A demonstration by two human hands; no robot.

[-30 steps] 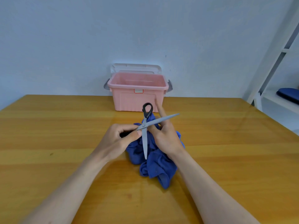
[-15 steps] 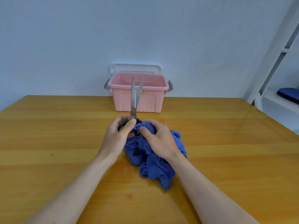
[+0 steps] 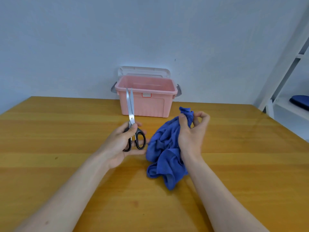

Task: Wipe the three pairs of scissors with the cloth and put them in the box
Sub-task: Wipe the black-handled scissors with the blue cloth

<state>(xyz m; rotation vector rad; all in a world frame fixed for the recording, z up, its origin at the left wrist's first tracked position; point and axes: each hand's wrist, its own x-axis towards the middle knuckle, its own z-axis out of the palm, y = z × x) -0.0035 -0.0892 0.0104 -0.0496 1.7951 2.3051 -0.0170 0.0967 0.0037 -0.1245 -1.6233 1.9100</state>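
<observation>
My left hand (image 3: 122,144) holds a pair of scissors (image 3: 132,121) by its black handles, thumb pressed near the pivot, steel blades slightly apart and pointing up in front of the pink box (image 3: 147,104). My right hand (image 3: 192,133) grips a crumpled blue cloth (image 3: 164,154), bunched at the top between thumb and fingers, its lower folds lying on the wooden table (image 3: 66,131). The cloth and the scissors are apart, a small gap between them. The box stands open at the table's far edge; what lies on its floor is hidden by the front wall.
The box's pale lid (image 3: 143,71) leans behind it against the wall. A white slanted frame and shelf (image 3: 284,67) with a dark blue object (image 3: 300,99) stand off the table's right side. The table's right edge runs close to the shelf.
My hands have separated: the right hand pulled the cloth off the handles and moved right, while the left hand kept the scissors upright, blades nearly closed after being turned up from pointing down.
</observation>
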